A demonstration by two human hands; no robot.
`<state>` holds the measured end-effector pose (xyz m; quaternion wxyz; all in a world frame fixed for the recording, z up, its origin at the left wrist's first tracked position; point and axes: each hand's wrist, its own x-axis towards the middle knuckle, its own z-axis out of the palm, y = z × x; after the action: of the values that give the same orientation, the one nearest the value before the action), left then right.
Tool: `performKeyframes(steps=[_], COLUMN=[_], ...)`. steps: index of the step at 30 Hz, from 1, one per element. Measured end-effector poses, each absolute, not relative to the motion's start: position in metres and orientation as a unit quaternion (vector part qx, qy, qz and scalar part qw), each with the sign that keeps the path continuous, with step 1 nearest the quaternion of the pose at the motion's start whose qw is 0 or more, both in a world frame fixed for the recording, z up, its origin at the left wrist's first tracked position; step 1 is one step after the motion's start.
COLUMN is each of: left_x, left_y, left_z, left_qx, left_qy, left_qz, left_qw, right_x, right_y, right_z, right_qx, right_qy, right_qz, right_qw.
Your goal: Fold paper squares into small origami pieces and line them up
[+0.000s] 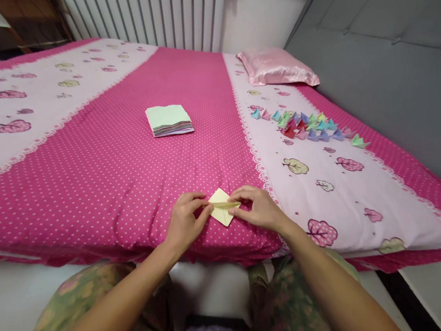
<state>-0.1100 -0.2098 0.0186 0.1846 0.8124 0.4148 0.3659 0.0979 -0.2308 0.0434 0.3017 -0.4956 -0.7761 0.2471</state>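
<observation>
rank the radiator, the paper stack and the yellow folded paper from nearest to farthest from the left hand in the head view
From the left hand:
1. yellow folded paper: at its fingertips, to its right
2. paper stack: on the bed, farther forward
3. radiator: beyond the bed's far edge

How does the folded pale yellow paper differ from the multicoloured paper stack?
The folded pale yellow paper is smaller than the multicoloured paper stack. The left hand and right hand hold the paper; the stack lies untouched. The paper is one colour; the stack shows several. Both are made of paper.
</observation>
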Motion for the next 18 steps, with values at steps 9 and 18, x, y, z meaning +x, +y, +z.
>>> performKeyframes(steps=[9,18], left_x=[-0.111,-0.105], left_y=[-0.206,-0.206], left_z=[0.018,0.016], left_qx=[0.783,0.790], left_qy=[0.478,0.486], left_qz=[0.367,0.358], left_qw=[0.154,0.105], right_x=[0.088,0.080], right_y=[-0.226,-0.227], right_z=[0.023,0.027], right_qx=[-0.603,-0.657], right_qy=[-0.678,-0.658], right_qz=[0.219,0.176], right_qw=[0.358,0.324])
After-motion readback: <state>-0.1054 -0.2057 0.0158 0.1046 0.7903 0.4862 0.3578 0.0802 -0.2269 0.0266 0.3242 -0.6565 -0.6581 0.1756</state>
